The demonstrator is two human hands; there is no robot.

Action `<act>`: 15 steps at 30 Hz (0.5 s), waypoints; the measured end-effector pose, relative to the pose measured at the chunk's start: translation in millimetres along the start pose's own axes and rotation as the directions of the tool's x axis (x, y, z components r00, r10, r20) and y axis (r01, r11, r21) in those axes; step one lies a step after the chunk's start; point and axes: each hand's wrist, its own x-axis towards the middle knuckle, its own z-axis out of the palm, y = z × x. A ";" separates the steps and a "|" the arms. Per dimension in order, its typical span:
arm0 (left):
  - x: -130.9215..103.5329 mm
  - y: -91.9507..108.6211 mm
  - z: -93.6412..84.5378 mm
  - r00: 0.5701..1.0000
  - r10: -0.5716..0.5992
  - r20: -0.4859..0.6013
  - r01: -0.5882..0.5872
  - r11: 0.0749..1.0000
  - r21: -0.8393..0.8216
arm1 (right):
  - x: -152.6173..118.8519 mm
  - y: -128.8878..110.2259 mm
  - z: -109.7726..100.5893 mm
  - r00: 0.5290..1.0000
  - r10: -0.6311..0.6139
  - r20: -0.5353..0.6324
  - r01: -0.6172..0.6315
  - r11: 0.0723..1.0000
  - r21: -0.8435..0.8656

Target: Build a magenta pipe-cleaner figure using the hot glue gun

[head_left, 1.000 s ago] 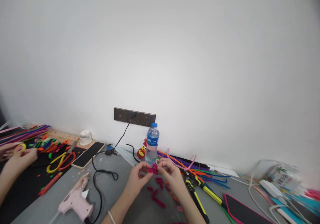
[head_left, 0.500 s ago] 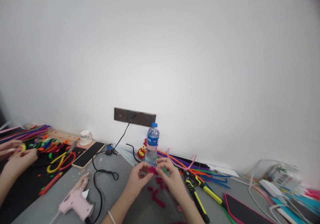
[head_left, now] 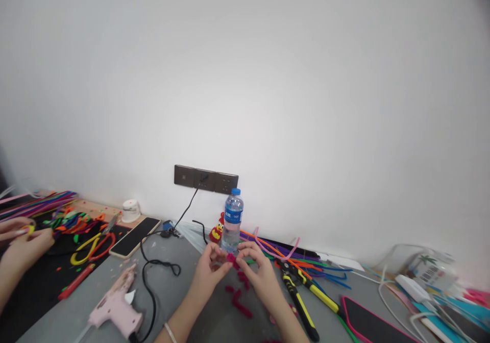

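Observation:
Between the fingertips of my left hand (head_left: 213,269) and my right hand (head_left: 255,266) is a small magenta fuzzy piece (head_left: 231,258), like a bent bit of pipe cleaner. Both hands pinch at it, fingers curled and close together. Below them on the grey table lie several more magenta pieces (head_left: 242,304), some short, one bent. A water bottle (head_left: 233,223) with a blue cap stands just behind my hands. Beside it is a small red and yellow figure (head_left: 217,230) with eyes.
Pliers with yellow-black handles (head_left: 300,304) and coloured pipe cleaners (head_left: 325,269) lie right, near a pink-edged phone (head_left: 371,322). Left are a pink glue gun (head_left: 117,307), its cord, another phone (head_left: 135,237) and scissors (head_left: 94,248). A co-worker's hands (head_left: 26,246) hold something yellow at far left.
My fingers have shifted slightly around the magenta piece, which now sits more upright between them. The co-worker's hands have moved a little left.

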 end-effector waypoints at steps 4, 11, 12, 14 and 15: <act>0.3 1.1 0.2 0.999 0.043 0.024 -0.042 0.999 -0.028 | -0.6 3.1 2.9 1.000 -0.014 0.002 0.014 1.000 0.009; 0.7 10.0 -1.2 0.998 0.033 0.053 -0.034 0.999 0.011 | -1.0 3.2 7.0 0.998 -0.051 -0.024 0.051 0.999 0.000; 0.4 12.1 -0.8 0.998 0.030 0.052 -0.031 1.000 0.007 | -1.1 2.5 7.3 0.998 -0.053 -0.024 0.053 0.999 -0.002; -0.5 15.9 0.4 0.999 0.035 0.037 -0.034 0.999 -0.008 | -1.5 1.2 7.8 0.998 -0.056 -0.022 0.055 0.998 -0.009; -0.9 17.4 1.0 0.999 0.034 0.033 -0.033 0.999 -0.016 | -1.7 0.8 8.1 0.998 -0.056 -0.023 0.056 0.998 -0.013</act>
